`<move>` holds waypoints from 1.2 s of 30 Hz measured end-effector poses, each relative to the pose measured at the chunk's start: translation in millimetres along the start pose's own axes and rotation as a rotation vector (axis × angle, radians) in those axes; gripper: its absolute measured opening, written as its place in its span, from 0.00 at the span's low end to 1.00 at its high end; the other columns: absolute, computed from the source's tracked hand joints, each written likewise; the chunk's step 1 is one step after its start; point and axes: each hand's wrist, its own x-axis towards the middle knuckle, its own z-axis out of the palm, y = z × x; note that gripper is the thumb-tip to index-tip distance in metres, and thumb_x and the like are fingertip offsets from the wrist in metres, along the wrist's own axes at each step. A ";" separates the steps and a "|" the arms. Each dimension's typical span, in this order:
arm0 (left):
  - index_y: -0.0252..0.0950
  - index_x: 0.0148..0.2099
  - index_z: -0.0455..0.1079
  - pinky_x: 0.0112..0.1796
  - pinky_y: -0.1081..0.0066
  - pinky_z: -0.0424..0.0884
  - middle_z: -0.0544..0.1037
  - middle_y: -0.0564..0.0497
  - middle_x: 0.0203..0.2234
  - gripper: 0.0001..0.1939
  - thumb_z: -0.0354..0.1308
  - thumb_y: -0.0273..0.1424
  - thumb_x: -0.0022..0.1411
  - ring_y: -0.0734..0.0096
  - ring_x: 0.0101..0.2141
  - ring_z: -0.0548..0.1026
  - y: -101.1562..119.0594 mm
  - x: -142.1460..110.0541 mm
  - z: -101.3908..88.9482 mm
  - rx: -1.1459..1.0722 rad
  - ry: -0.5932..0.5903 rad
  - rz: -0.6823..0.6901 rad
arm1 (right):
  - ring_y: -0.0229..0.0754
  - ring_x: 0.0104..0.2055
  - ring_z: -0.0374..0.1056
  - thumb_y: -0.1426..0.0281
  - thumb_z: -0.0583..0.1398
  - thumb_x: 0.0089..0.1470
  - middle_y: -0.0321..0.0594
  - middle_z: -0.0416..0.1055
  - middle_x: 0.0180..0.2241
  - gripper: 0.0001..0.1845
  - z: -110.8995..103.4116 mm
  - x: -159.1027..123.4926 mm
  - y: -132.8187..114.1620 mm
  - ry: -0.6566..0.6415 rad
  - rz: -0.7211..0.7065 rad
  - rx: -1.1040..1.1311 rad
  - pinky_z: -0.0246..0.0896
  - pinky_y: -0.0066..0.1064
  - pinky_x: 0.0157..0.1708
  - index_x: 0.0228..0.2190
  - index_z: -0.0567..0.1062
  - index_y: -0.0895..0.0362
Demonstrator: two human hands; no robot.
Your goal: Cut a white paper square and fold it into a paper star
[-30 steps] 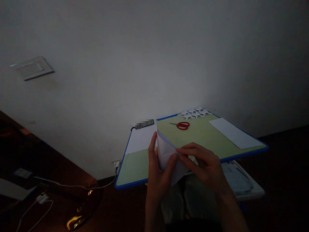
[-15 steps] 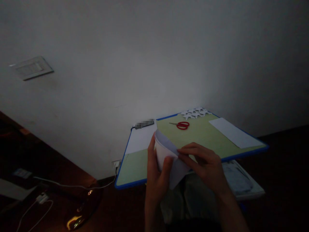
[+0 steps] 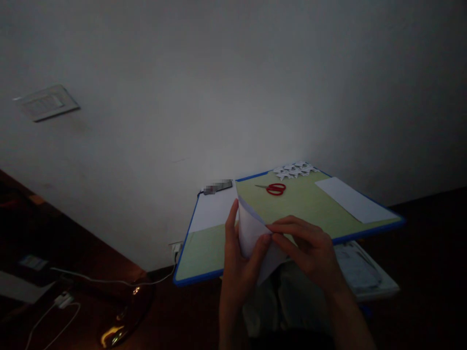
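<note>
A sheet of white paper (image 3: 250,228), curved over on itself, is held up above the table's near edge. My left hand (image 3: 241,257) grips it from the left, fingers behind and thumb on the front near the paper's right edge. With thumb and fingertips my right hand (image 3: 306,245) pinches the same edge, close beside the left thumb. Beyond the hands, red-handled scissors (image 3: 275,189) lie on the green tabletop (image 3: 299,206). Several small folded white paper pieces (image 3: 295,170) stand in rows at the far edge.
White paper (image 3: 355,199) lies flat at the table's right side, and another white sheet (image 3: 211,211) at the left under a dark device (image 3: 221,187). The table has a blue rim (image 3: 199,279) and stands against a wall. A white cable (image 3: 120,281) runs to a wall socket at left.
The paper's curved opening has narrowed, its sides now pressed closer together. My left hand has shifted slightly right, its thumb nearer the right fingertips.
</note>
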 end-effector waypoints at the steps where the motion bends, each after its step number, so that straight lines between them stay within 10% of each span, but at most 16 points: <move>1: 0.52 0.77 0.52 0.55 0.50 0.79 0.79 0.43 0.59 0.43 0.69 0.39 0.67 0.49 0.53 0.81 0.5 -0.1 0.1 -0.010 -0.003 -0.008 | 0.38 0.40 0.79 0.75 0.68 0.62 0.35 0.83 0.39 0.13 0.4 0.5 0.7 0.011 -0.003 -0.008 0.72 0.26 0.40 0.44 0.86 0.46; 22: 0.51 0.78 0.49 0.55 0.49 0.79 0.79 0.41 0.60 0.46 0.69 0.39 0.67 0.48 0.54 0.81 -0.4 1.6 -4.1 -0.090 -0.071 -0.032 | 0.40 0.36 0.79 0.77 0.68 0.60 0.35 0.84 0.34 0.09 1.5 4.2 -0.3 0.036 0.017 -0.075 0.74 0.28 0.37 0.38 0.86 0.50; 29: 0.42 0.63 0.74 0.59 0.54 0.74 0.80 0.42 0.60 0.22 0.65 0.39 0.70 0.48 0.58 0.79 -5.2 2.6 -14.0 -0.191 -0.062 -0.009 | 0.41 0.37 0.81 0.78 0.68 0.61 0.36 0.85 0.36 0.11 -1.7 3.5 -2.5 0.014 -0.081 -0.097 0.76 0.28 0.37 0.40 0.86 0.49; 36: 0.41 0.59 0.77 0.41 0.67 0.77 0.85 0.45 0.45 0.24 0.70 0.44 0.64 0.57 0.43 0.82 -2.3 1.2 -14.1 -0.247 -0.069 -0.126 | 0.38 0.36 0.82 0.78 0.69 0.60 0.32 0.86 0.37 0.19 -2.6 1.1 -4.1 -0.015 -0.065 -0.141 0.77 0.26 0.40 0.50 0.84 0.47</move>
